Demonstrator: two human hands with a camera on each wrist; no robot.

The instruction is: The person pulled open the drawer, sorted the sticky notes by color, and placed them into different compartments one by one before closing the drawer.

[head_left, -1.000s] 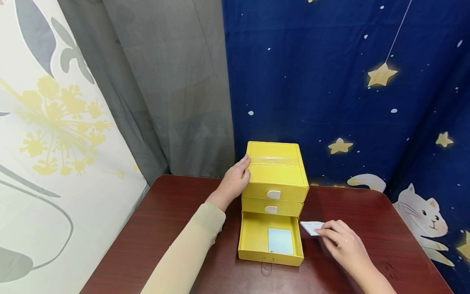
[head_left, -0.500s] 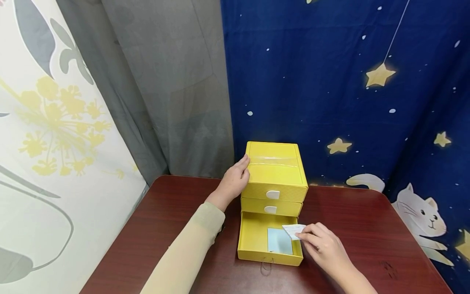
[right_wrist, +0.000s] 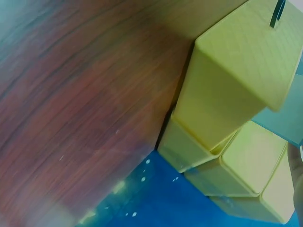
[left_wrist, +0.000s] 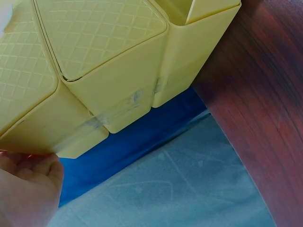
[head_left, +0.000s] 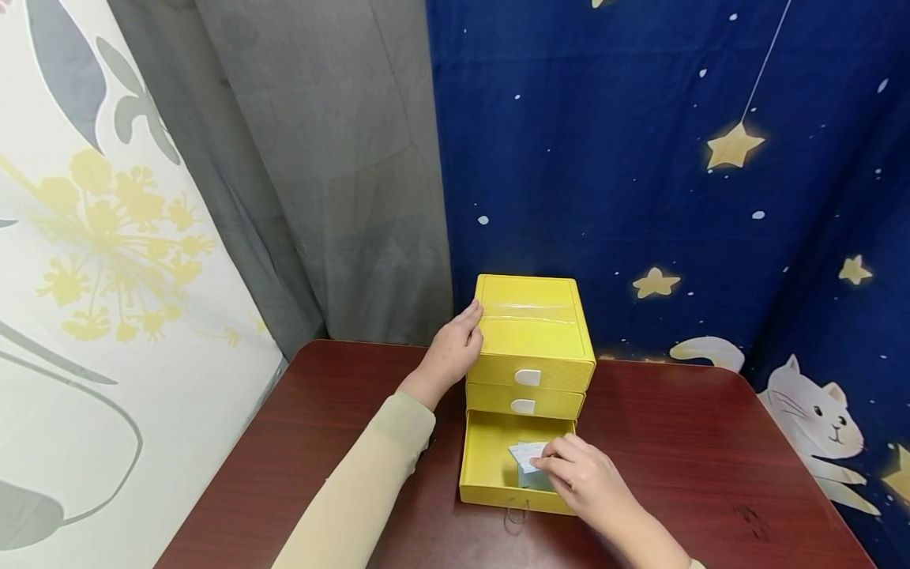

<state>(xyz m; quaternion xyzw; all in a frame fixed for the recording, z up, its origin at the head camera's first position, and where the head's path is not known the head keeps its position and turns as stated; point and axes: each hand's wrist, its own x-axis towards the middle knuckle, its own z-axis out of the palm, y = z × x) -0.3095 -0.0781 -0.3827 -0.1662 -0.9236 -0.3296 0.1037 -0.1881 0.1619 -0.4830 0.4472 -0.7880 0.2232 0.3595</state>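
A yellow drawer unit (head_left: 533, 332) stands on the table with its bottom drawer (head_left: 490, 454) pulled out. My left hand (head_left: 453, 348) rests against the unit's upper left side; the left wrist view shows part of that left hand (left_wrist: 33, 184) at the side wall. Between thumb and fingers, my right hand (head_left: 579, 482) pinches a small white paper slip (head_left: 524, 454) over the bottom drawer. Partly covered by the slip and hand is a light blue paper square (head_left: 533, 480) lying in the drawer. Only a sliver of my right hand (right_wrist: 297, 175) enters the right wrist view.
Two upper drawers with white tabs (head_left: 528, 377) are closed. A thin dark loop (head_left: 517, 515) hangs at the bottom drawer's front. The unit stands on a dark red wooden table (head_left: 341, 411), with a blue star-patterned curtain (head_left: 569, 158) and a grey curtain (head_left: 341, 197) behind.
My right hand has carried the white paper slip leftward, from beside the bottom drawer to above the blue paper square. The left hand has stayed at the unit's side.
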